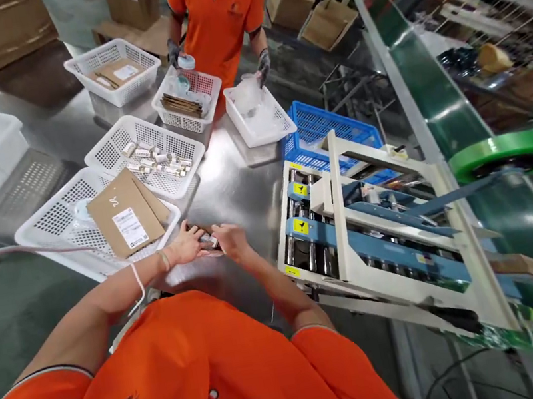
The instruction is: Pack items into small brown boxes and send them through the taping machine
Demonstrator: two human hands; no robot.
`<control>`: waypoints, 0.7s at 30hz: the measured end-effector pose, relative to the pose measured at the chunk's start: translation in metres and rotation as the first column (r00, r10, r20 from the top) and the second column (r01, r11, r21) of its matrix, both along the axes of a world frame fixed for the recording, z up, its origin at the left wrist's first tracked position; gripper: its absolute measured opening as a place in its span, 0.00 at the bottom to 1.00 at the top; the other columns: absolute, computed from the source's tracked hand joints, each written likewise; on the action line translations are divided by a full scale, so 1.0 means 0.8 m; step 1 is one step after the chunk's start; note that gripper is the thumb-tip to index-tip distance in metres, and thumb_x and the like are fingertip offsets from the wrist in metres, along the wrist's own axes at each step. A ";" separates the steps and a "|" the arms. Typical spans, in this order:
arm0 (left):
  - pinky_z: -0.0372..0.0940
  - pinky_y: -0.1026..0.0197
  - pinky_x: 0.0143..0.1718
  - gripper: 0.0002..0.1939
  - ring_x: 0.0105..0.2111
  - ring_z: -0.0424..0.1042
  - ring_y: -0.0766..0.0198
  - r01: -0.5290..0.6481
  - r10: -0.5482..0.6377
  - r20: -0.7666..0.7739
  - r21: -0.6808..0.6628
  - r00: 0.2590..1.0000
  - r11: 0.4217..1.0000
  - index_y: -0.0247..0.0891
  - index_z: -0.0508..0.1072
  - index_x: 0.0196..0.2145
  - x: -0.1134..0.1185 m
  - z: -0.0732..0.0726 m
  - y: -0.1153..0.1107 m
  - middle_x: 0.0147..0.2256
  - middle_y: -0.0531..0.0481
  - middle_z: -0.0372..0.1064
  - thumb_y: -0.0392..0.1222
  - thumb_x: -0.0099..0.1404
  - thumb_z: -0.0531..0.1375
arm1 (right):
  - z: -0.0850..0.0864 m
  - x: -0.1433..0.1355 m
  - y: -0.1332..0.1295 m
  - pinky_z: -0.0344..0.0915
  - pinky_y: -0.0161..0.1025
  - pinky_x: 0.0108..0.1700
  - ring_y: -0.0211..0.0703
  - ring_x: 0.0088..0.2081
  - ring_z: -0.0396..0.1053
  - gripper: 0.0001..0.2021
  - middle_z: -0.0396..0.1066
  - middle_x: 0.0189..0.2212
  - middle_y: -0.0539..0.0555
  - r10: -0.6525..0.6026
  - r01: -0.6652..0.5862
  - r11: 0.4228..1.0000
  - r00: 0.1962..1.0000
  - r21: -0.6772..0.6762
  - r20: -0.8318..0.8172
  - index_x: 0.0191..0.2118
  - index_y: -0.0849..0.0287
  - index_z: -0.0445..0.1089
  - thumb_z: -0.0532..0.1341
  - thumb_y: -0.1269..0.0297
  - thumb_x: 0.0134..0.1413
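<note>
My left hand [188,243] and my right hand [231,240] are close together at the near edge of the metal table [227,192]. Between them is a small brown cardboard box [213,252], mostly covered by my fingers. Something pale and shiny shows in its middle, too small to make out. Both hands have their fingers curled on the box's sides. Left of my left hand, a white basket [59,249] holds flat brown cardboard mailers [114,213] with a white label on top. Behind it, another white basket [100,155] contains several small white cylinders [156,157].
Across the table, a co-worker [221,24] in orange and dark gloves reaches to white baskets [213,90]. To my right stands a roller taping machine [377,229], with a blue crate [307,122] behind it and a green conveyor belt [442,97] beyond. A cable [16,250] crosses from the left.
</note>
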State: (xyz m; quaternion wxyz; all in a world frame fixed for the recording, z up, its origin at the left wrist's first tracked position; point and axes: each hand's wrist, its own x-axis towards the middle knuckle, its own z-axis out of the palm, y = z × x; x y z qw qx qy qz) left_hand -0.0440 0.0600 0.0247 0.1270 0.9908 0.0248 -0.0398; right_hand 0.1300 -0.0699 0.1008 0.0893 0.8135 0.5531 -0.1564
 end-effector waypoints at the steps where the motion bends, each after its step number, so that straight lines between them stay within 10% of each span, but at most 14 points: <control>1: 0.53 0.25 0.75 0.21 0.63 0.70 0.39 -0.007 0.007 0.001 -0.003 1.000 1.000 0.57 0.87 0.67 0.000 0.001 0.000 0.63 0.37 0.79 0.57 0.85 0.62 | -0.001 0.012 -0.015 0.76 0.42 0.54 0.55 0.53 0.86 0.14 0.88 0.53 0.66 -0.083 0.082 0.994 0.997 0.076 0.004 0.58 0.60 0.85 0.61 0.68 0.81; 5: 0.52 0.24 0.77 0.27 0.64 0.71 0.37 -0.049 0.049 -0.021 -0.025 0.999 0.998 0.51 0.81 0.74 0.002 0.003 -0.006 0.64 0.34 0.79 0.58 0.85 0.62 | -0.030 0.034 -0.037 0.79 0.40 0.49 0.50 0.44 0.85 0.11 0.88 0.43 0.58 -0.284 0.350 0.915 0.913 0.202 -0.294 0.53 0.60 0.85 0.66 0.70 0.70; 10: 0.51 0.25 0.79 0.32 0.66 0.72 0.36 -0.104 0.102 -0.023 -0.142 0.994 0.984 0.38 0.78 0.73 0.003 0.008 -0.002 0.64 0.32 0.80 0.57 0.81 0.66 | -0.071 0.009 -0.003 0.80 0.42 0.54 0.48 0.45 0.83 0.13 0.88 0.43 0.56 -0.111 0.189 0.975 0.868 0.115 -0.483 0.52 0.60 0.86 0.67 0.73 0.66; 15: 0.70 0.46 0.71 0.29 0.64 0.76 0.48 -0.198 0.230 0.036 -0.389 0.973 0.900 0.32 0.77 0.72 -0.022 0.021 0.062 0.68 0.37 0.79 0.42 0.78 0.66 | -0.063 0.012 -0.025 0.77 0.47 0.66 0.52 0.58 0.83 0.11 0.88 0.56 0.59 0.093 -0.034 0.990 0.879 0.134 -0.468 0.53 0.58 0.88 0.70 0.71 0.72; 21: 0.77 0.51 0.63 0.39 0.59 0.83 0.49 -0.268 0.195 -0.229 -0.357 0.954 0.895 0.36 0.82 0.70 -0.004 0.025 0.098 0.64 0.40 0.85 0.37 0.62 0.79 | -0.063 0.010 -0.050 0.74 0.42 0.68 0.50 0.62 0.80 0.13 0.84 0.65 0.60 0.168 -0.143 0.985 0.912 0.095 -0.374 0.55 0.55 0.90 0.67 0.71 0.77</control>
